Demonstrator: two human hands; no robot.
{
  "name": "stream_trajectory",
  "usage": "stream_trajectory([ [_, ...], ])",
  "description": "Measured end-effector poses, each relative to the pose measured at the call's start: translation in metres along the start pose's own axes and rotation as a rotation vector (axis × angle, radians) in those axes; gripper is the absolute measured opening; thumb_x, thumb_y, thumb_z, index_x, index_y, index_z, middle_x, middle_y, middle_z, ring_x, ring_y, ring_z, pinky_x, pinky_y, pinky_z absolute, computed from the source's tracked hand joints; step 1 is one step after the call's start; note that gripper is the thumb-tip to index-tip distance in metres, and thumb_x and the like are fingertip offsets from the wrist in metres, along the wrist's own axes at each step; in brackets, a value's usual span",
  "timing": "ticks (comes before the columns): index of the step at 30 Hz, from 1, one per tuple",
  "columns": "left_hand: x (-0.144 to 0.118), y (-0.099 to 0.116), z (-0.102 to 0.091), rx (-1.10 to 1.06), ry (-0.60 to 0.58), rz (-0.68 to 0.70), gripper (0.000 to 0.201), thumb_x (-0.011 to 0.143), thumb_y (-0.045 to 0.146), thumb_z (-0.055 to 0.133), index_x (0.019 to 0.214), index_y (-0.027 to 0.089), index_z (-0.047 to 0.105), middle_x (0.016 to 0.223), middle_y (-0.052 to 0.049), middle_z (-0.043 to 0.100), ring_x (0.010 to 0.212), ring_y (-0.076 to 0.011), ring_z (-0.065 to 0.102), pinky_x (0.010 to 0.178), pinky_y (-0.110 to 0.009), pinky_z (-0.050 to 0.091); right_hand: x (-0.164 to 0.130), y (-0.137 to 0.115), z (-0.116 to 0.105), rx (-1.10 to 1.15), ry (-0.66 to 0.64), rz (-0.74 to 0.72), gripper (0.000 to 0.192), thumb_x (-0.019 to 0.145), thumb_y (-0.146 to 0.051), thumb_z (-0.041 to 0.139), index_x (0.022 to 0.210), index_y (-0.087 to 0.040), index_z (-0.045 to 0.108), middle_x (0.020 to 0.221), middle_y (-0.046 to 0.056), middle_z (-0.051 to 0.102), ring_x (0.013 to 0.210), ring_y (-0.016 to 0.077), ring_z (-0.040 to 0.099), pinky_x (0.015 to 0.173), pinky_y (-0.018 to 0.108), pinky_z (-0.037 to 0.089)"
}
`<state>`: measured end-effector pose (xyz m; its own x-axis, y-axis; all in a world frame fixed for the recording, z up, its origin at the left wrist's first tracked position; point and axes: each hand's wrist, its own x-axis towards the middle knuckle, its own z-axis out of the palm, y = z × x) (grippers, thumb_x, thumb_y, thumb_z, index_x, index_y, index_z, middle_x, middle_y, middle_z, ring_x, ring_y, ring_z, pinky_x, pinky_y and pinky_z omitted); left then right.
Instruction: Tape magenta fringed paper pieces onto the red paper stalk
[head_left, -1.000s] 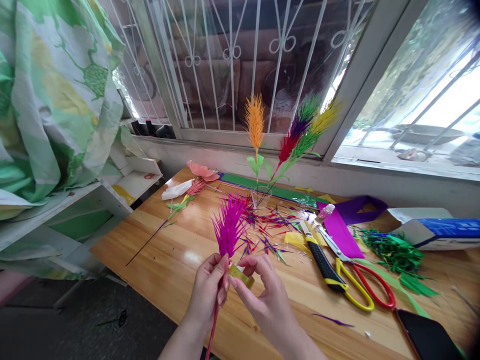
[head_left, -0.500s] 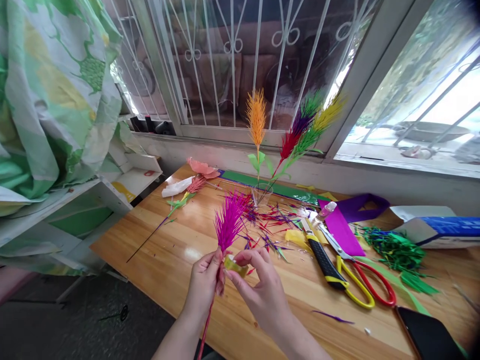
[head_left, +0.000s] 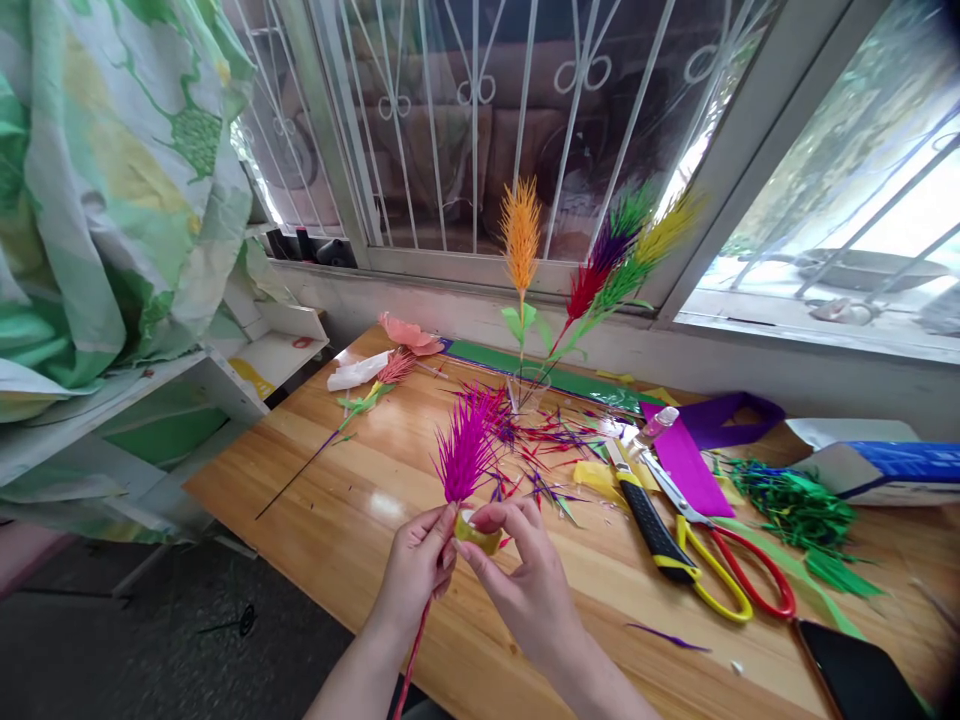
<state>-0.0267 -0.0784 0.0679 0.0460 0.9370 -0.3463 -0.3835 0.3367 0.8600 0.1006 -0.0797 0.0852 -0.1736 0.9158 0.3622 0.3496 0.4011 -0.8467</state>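
My left hand (head_left: 417, 562) pinches the red stem (head_left: 411, 665) of a magenta paper wheat ear (head_left: 463, 455), just below its spiky head. The head tilts slightly right, above the table. Close beside it, my right hand (head_left: 529, 575) is closed on a small roll of yellow-green tape (head_left: 480, 537), held between thumb and fingers against the base of the head. Whether the tape is stuck to the stem is hidden by my fingers.
Scissors (head_left: 720, 560), a utility knife (head_left: 652, 530) and a phone (head_left: 859, 670) lie right. Behind, a clear cup (head_left: 531, 392) holds an orange ear (head_left: 520, 235) and multicoloured ears. Green shreds (head_left: 795, 505) lie near a box (head_left: 885, 465); a pink-headed stem (head_left: 360, 405) lies left.
The view has shifted slightly. Both hands stay close together, with the wheat ear and the tape roll held in nearly the same pose.
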Motion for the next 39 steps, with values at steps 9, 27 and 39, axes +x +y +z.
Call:
stream_trajectory([
  [9, -0.003, -0.002, -0.004, -0.067, 0.023, 0.016, 0.032, 0.072, 0.047, 0.056, 0.065, 0.018, 0.044, 0.041, 0.013, 0.023, 0.031, -0.0006, 0.011, 0.029, -0.013, 0.008, 0.004, -0.004, -0.004, 0.099, -0.027, 0.078, 0.01, 0.075, -0.021, 0.059, 0.083, -0.021, 0.053, 0.08, 0.002, 0.053, 0.078, 0.0161, 0.047, 0.072, 0.028, 0.039],
  [27, -0.011, -0.005, 0.002, -0.03, 0.044, 0.074, 0.04, 0.079, 0.046, 0.047, 0.052, 0.018, 0.037, 0.035, 0.01, 0.027, 0.028, -0.0013, 0.013, 0.026, -0.014, 0.011, 0.0, 0.002, -0.009, 0.059, -0.043, 0.079, 0.01, 0.077, -0.022, 0.058, 0.085, -0.021, 0.052, 0.083, 0.002, 0.051, 0.079, 0.0155, 0.048, 0.072, 0.028, 0.039],
  [39, -0.013, 0.001, 0.002, -0.017, 0.065, 0.025, 0.027, 0.073, 0.043, 0.057, 0.072, 0.02, 0.042, 0.038, 0.014, 0.03, 0.031, -0.0014, 0.012, 0.028, -0.013, 0.01, 0.001, -0.009, -0.007, 0.013, -0.025, 0.048, 0.009, 0.075, -0.022, 0.059, 0.081, -0.021, 0.052, 0.077, 0.001, 0.053, 0.077, 0.0158, 0.047, 0.069, 0.027, 0.04],
])
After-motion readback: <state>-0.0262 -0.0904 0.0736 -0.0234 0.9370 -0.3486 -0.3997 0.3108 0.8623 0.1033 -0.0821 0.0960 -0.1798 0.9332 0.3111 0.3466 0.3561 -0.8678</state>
